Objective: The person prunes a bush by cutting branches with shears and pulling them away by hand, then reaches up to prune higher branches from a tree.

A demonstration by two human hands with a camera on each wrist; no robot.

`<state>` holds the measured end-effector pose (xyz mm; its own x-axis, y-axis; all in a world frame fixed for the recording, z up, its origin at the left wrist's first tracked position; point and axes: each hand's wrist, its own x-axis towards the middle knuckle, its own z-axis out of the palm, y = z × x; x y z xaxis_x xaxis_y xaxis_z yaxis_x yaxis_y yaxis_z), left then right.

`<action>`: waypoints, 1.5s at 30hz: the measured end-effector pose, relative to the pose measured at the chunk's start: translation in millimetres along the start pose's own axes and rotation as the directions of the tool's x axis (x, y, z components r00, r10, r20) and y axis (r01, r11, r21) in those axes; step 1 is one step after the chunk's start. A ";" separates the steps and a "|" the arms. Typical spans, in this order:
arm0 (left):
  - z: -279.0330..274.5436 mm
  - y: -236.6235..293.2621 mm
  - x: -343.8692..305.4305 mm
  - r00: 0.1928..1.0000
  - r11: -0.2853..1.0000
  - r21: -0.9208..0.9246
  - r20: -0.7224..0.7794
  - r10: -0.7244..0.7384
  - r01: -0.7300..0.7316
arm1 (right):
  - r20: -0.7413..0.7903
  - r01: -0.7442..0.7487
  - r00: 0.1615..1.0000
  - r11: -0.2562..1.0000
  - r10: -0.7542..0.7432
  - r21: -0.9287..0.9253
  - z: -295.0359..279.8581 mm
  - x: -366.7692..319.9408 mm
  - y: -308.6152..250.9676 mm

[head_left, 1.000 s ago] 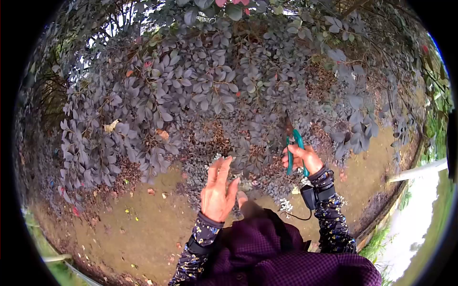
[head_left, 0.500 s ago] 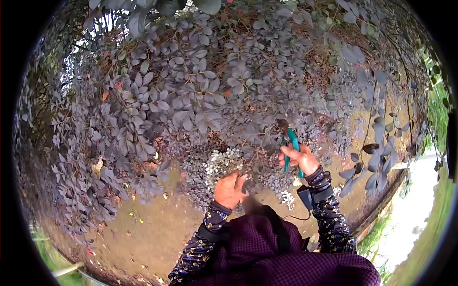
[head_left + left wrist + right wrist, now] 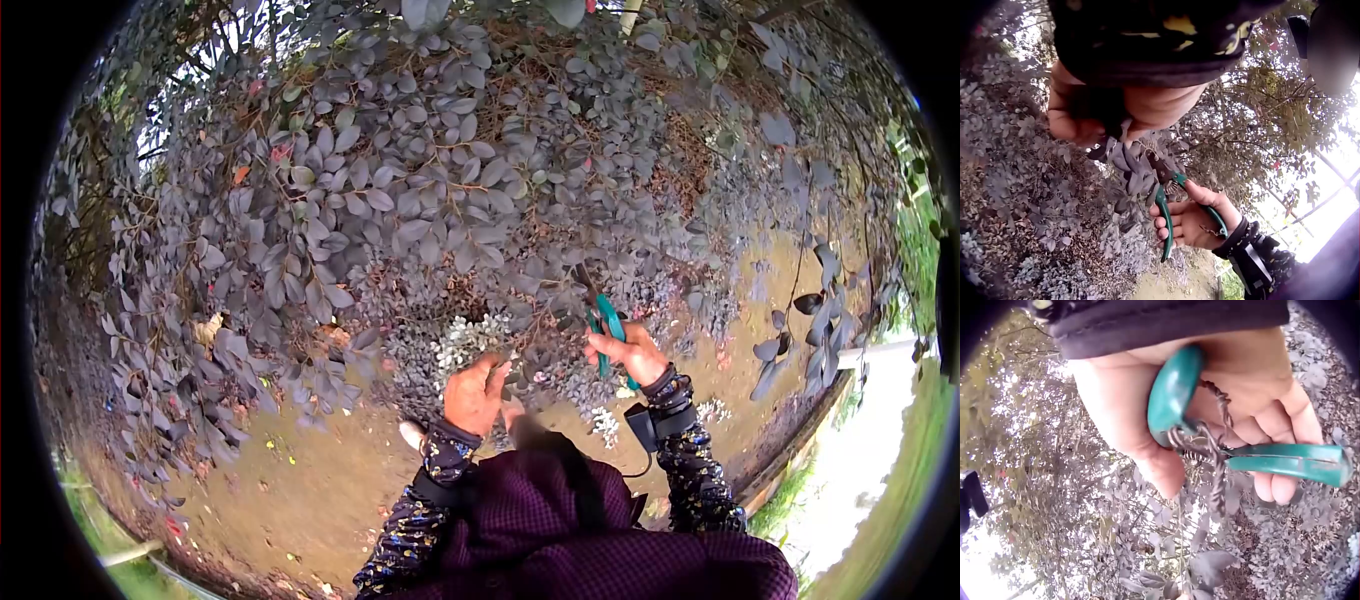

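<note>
My right hand (image 3: 632, 354) holds green-handled pruning shears (image 3: 610, 322). Their handles stand spread apart, and in the right wrist view a twisted wire or cord (image 3: 1218, 481) hangs at the pivot. The dark blades (image 3: 1161, 167) point into the leaves. With curled fingers, my left hand (image 3: 474, 395) pinches a leafy sprig (image 3: 1132, 167) of dark purple leaves, a short way left of the shears. Its fingertips are partly hidden by shadow and leaves in the left wrist view. The blades overlap the sprig's stems in that view.
A dense purple-leaved shrub (image 3: 420, 180) fills the space ahead. Drooping branches (image 3: 825, 300) hang at the right. Pale-leaved growth (image 3: 465, 340) lies just beyond the left hand. Bare soil (image 3: 300, 480) with scattered fallen leaves spreads below. A black strap-on device (image 3: 642, 425) with a cable sits at the right wrist.
My left hand has gone from stretched fingers to a curled pinch on the sprig and moved slightly right. The right hand, still holding the shears, has shifted slightly left and down.
</note>
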<state>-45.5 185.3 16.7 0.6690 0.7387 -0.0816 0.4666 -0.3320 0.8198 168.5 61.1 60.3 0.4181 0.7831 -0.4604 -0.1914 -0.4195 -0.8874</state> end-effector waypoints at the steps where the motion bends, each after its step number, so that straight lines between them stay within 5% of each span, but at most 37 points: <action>1: 1.3 -6.1 -0.5 1.000 1.000 0.007 0.010 0.013 -0.013 | -0.013 0.006 1.000 1.000 -0.006 0.012 4.1 -1.6 -0.1; 3: -1.3 -12.5 -2.7 0.978 0.984 -0.013 -0.109 0.176 -0.179 | -0.035 -0.088 0.996 0.993 0.085 -0.078 14.1 -3.4 -1.0; 9: -20.4 -21.1 -5.3 0.976 0.976 -0.022 -0.027 0.217 -0.218 | -0.112 -0.012 0.994 1.000 0.010 -0.021 40.6 -13.1 7.5; 15: -24.4 -13.9 -6.6 0.985 0.991 0.028 0.115 0.129 -0.133 | -0.143 -0.045 0.989 0.997 0.037 -0.056 47.5 3.1 1.5; 21: -21.6 -12.7 -7.8 0.990 0.993 0.039 0.089 0.112 -0.116 | -0.117 -0.103 0.989 0.990 0.092 -0.098 35.9 8.0 4.3; 23: -17.4 -10.5 -11.1 0.991 0.995 0.041 0.107 0.083 -0.087 | -0.080 0.001 0.997 0.999 -0.004 -0.044 32.8 8.5 -1.5; 36: -8.7 -26.8 -13.3 0.993 0.994 -0.022 -0.054 0.104 -0.106 | -0.086 -0.013 0.996 0.996 0.021 0.091 24.4 1.4 3.5; 42: -19.9 -42.3 -20.7 0.996 0.994 0.105 -0.077 0.047 -0.039 | 0.080 0.027 0.996 0.995 -0.035 0.092 53.6 -25.0 25.7; 45: -38.3 -52.3 -25.5 0.996 0.991 0.132 -0.077 0.041 -0.030 | 0.100 -0.193 0.976 0.981 0.192 -0.001 65.2 -24.2 49.7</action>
<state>-109.1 206.3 -2.4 0.6412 0.7674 -0.0043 0.5185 -0.4291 0.7396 90.9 51.2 25.7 0.2826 0.7298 -0.6225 -0.2675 -0.5632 -0.7818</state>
